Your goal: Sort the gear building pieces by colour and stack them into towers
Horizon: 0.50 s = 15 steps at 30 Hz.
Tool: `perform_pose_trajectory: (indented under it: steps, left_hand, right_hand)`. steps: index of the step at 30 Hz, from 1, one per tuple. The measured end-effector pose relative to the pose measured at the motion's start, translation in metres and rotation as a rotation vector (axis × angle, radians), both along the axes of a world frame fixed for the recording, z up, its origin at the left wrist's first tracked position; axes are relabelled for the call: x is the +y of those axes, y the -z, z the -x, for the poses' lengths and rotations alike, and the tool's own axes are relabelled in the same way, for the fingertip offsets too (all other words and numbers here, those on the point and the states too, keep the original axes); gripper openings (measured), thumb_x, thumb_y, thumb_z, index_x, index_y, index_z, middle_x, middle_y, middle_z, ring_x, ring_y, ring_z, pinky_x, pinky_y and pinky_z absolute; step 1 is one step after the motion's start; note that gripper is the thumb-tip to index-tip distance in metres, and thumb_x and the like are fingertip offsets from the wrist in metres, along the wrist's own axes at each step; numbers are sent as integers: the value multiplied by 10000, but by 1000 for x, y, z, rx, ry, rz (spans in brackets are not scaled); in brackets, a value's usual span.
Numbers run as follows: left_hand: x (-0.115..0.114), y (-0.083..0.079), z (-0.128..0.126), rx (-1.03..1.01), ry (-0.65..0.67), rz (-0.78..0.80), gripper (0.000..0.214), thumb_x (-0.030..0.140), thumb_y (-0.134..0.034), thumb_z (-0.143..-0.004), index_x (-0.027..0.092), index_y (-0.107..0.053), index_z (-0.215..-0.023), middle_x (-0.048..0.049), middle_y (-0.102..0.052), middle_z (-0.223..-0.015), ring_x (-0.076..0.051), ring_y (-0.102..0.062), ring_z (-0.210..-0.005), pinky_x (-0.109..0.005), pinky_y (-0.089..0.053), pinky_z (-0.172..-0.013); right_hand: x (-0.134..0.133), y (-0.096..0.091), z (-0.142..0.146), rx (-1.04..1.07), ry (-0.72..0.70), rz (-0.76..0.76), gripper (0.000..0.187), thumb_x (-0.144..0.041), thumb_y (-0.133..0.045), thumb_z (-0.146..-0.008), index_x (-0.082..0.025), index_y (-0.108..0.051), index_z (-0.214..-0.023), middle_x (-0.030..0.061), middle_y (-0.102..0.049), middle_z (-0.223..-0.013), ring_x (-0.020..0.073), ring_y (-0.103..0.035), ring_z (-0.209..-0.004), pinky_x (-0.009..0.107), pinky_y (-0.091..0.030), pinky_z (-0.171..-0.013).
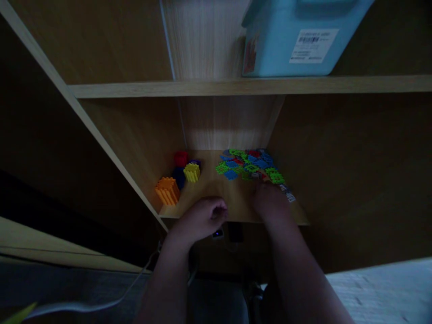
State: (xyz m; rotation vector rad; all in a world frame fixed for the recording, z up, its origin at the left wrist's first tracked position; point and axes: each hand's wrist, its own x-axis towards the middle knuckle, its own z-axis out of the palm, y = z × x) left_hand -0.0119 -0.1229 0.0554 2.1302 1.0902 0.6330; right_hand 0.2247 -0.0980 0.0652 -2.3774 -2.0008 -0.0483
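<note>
My left hand [202, 219] is curled at the front edge of a low wooden shelf [209, 191]; whatever its fingers hold is hidden. My right hand [270, 202] rests on the shelf just in front of a flat pile of green, blue and red plastic interlocking pieces [249, 165]; its fingers are turned away and dim. To the left stand assembled blocks: an orange one [167, 190], a yellow one [191, 172], a dark blue one [178, 177] and a red one [181, 158].
A light blue plastic bin [297, 40] with a white barcode label sits on the shelf above. A wooden side panel [101, 135] slants down the left. A grey cable [101, 306] trails below. The scene is dark.
</note>
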Motion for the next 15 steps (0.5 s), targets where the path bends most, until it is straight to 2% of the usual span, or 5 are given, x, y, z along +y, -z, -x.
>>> perform_pose_trajectory:
  steps: [2, 5, 11, 13, 15]
  left_hand:
    - [10, 10, -5, 28, -76, -178, 114, 177, -619, -1026, 212, -699, -951, -38, -749, -969, -208, -709, -937, -331, -519, -836]
    - [18, 22, -11, 61, -80, -335, 135, 154, -605, -1042, 221, -720, -1019, -67, -752, -1036, -245, -713, -1035, -377, -553, -919]
    - [21, 34, -12, 160, -114, -445, 275, 159, -642, -1036, 203, -697, -1302, -132, -752, -1298, -330, -688, -1244, -520, -555, -1102]
    - [22, 37, -10, 185, -152, -448, 304, 196, -646, -1049, 196, -686, -1350, -141, -750, -1297, -341, -694, -1233, -541, -562, -1092]
    - [24, 39, -8, 198, -178, -459, 309, 255, -631, -1079, 208, -692, -1378, -135, -749, -1281, -335, -701, -1212, -543, -569, -1082]
  right_hand:
    - [-1, -2, 4, -6, -52, 31, 333, -87, -511, -1022, -30, -771, -1222, 297, -771, -1233, 376, -769, -1171, 416, -576, -934]
    - [0, 1, 20, 52, -179, 27, 347, -36, -498, -1014, -64, -767, -1231, 256, -775, -1259, 343, -759, -1202, 377, -567, -943]
    - [9, 20, 44, 498, -612, -134, 339, -38, -530, -1026, -158, -739, -1266, 129, -816, -1250, 233, -768, -1164, 315, -541, -1047]
    - [14, 26, 44, 559, -624, -191, 370, -37, -513, -1031, -178, -732, -1294, 110, -816, -1267, 221, -766, -1157, 317, -539, -1058]
    - [19, 31, 39, 501, -576, -259, 366, -51, -504, -1035, -171, -744, -1284, 126, -810, -1267, 244, -747, -1174, 353, -526, -1093]
